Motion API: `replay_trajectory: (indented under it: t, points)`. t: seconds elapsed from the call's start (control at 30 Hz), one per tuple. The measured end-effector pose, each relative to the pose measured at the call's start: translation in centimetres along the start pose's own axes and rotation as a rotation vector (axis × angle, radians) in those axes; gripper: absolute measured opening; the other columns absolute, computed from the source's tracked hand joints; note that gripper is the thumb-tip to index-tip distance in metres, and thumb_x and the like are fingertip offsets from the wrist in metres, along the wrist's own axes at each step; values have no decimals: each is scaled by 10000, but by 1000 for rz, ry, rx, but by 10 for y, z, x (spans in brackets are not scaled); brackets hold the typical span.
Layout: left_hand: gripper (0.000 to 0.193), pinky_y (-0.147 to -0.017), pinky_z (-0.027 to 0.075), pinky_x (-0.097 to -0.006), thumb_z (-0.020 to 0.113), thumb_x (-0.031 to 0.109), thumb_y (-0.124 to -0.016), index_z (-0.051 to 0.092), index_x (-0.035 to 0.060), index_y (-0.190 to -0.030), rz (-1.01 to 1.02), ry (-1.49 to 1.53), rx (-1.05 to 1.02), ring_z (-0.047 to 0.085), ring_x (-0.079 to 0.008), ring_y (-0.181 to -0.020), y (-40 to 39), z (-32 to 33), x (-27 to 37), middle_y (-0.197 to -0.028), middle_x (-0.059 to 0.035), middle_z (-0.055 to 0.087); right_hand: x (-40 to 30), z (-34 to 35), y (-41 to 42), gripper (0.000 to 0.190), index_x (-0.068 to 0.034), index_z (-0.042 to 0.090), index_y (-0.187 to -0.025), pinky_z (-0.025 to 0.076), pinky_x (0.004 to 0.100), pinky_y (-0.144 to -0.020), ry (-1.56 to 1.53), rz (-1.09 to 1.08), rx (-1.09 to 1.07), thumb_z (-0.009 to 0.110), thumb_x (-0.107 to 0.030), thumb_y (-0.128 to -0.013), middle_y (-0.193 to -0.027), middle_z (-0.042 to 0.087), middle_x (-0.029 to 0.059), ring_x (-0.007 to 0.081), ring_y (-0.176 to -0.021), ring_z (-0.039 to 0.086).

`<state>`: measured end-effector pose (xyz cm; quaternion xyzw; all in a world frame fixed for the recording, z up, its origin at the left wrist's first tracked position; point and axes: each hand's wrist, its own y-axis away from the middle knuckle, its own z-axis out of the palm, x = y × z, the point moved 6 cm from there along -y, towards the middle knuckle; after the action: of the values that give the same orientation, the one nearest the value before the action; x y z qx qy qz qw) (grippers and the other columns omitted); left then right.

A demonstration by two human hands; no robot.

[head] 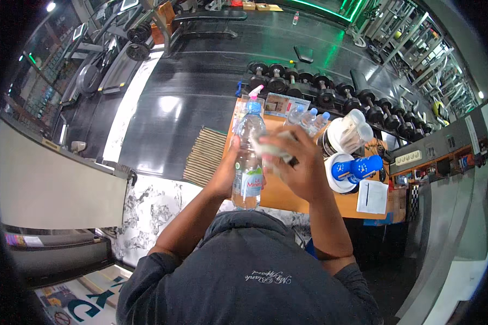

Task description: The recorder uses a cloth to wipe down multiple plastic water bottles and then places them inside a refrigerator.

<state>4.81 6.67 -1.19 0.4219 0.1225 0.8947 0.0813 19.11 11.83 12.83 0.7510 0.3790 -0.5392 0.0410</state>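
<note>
My left hand (229, 170) grips a clear plastic water bottle (247, 183) with a blue cap, held upright before my chest. Its label faces me, and liquid shows inside. Bunched in my right hand (303, 166) is a pale cloth (274, 145), close to the bottle's upper right side; blur hides whether the two touch. Behind the bottle, a spray bottle with a pink-and-white nozzle (255, 92) is partly hidden. Several more capped water bottles (309, 118) stand on the wooden desk (284, 195), beyond my right hand.
To the right on the desk are white-lidded tubs (336, 132), a blue shaker-like container (358, 168) and paper with a pen (373, 197). A desk calendar (284, 105) stands at the back. Dumbbells on a rack (325, 91) line the far side; a striped mat (205, 156) lies left.
</note>
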Motion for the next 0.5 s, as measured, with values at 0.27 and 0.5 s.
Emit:
replay_trajectory:
  t: [0.27, 0.5]
  points:
    - [814, -809, 636, -389, 293, 761, -1031, 648, 57, -1234, 143, -13, 58, 740, -243, -959, -13, -13, 10, -1071, -143, 717, -19, 35, 25, 321, -190, 795, -1127, 455, 402, -968, 300, -234, -203, 801, -97, -820, -1139, 605, 66, 303, -1133, 564]
    - [808, -790, 636, -390, 307, 755, -1031, 634, 55, -1269, 69, 158, -36, 738, -246, -943, -5, 7, 13, -1080, -155, 718, -4, 33, 6, 345, -153, 784, -1118, 474, 431, -979, 321, -261, -48, 767, -42, -792, -1167, 627, 82, 313, -1131, 591]
